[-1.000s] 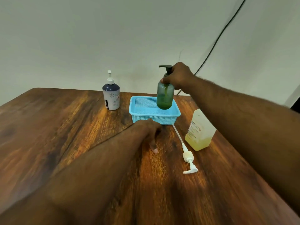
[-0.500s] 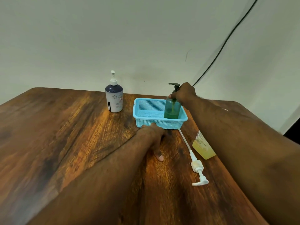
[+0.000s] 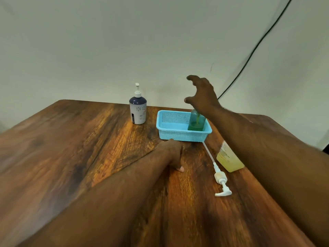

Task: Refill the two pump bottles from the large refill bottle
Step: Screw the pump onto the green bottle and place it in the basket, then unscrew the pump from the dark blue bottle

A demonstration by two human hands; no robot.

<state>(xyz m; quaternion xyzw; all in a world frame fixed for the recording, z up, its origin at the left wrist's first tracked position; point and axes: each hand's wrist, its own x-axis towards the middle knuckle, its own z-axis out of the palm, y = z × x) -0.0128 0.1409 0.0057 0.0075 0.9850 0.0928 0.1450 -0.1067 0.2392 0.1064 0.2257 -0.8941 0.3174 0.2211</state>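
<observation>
Empty-handed and spread wide, right hand (image 3: pixel 201 94) above the green pump bottle (image 3: pixel 196 121), fingers curved but clear of it, pump head hidden behind the wrist. Upright in the near right corner of the blue basket (image 3: pixel 175 135), green liquid low in the clear body. Left hand (image 3: pixel 173 153) planted just in front of the basket, knuckles up and thumb on the wooden table (image 3: pixel 89 148), whether gripping the basket wall not discernible. White-and-navy pump bottle (image 3: pixel 138 111) standing left of the basket, pump fitted, apparently yet to be dealt with. Large refill bottle (image 3: pixel 229 160) of yellow liquid near the right forearm, partly hidden by it, top out of sight. Loose white pump (image 3: pixel 221 180) flat on the table beside it, tube running back toward the basket.

Judged as placement of one dispenser, hand free for the second. Best done with a reach over the basket rather than across it, forearm lifted well clear of the green bottle and the refill bottle; a firm hold around the body, not the pump neck, for the next bottle.
</observation>
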